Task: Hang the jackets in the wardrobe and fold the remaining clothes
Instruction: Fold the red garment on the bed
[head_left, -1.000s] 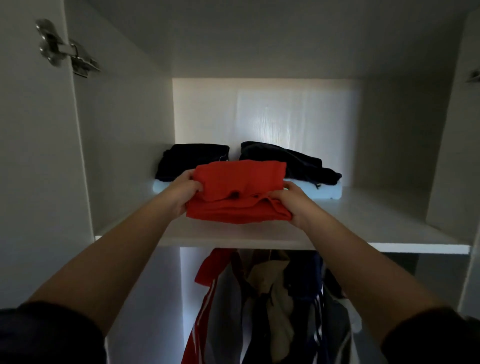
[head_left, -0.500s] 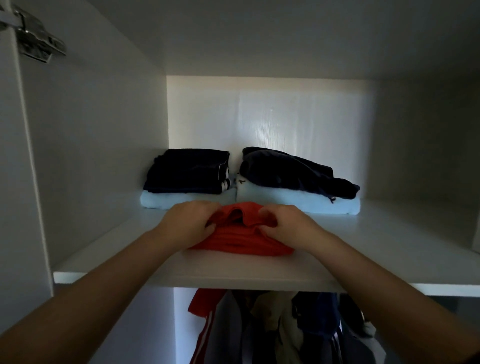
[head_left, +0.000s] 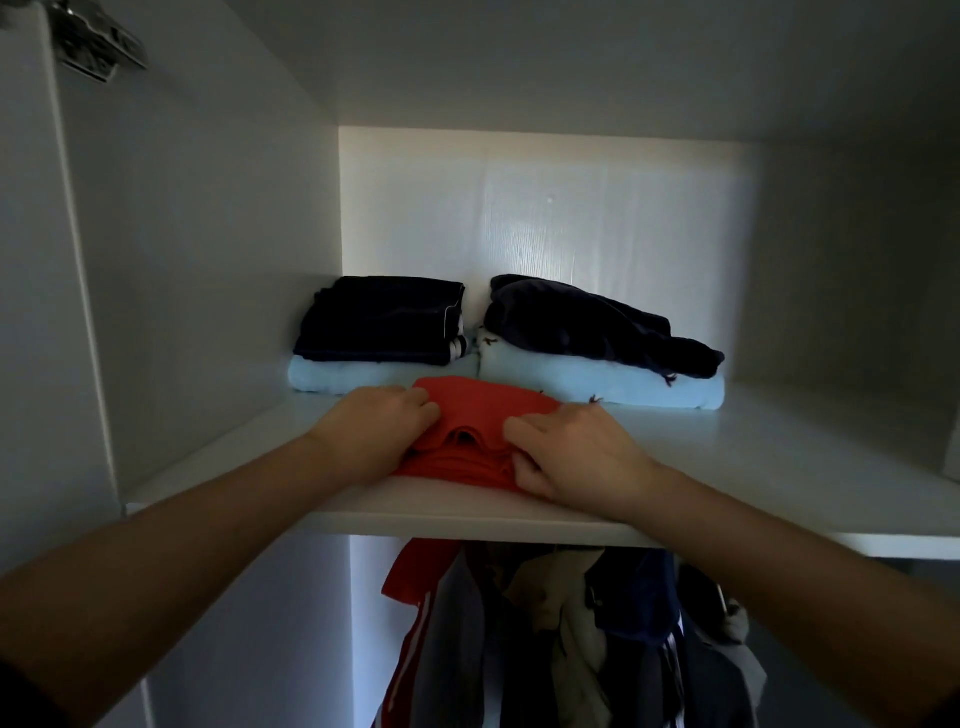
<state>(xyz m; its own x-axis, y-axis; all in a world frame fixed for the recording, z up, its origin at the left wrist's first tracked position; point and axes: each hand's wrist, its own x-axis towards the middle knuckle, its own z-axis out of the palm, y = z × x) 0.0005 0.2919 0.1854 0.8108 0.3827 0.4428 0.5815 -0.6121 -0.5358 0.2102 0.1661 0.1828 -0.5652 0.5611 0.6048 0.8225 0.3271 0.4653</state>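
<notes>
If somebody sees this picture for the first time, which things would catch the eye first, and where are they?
The bright red folded garment stands out at the front of the white shelf, with the left hand and the right hand resting on its two sides. Behind it sit two stacks, each a dark garment on a light blue one. Below the shelf hang jackets.

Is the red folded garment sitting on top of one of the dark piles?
No, the red garment lies on the bare shelf in front of both piles.

white shelf (head_left: 779, 467) | red garment (head_left: 483, 410) front | two light-blue folded pieces (head_left: 597, 384) behind
</notes>
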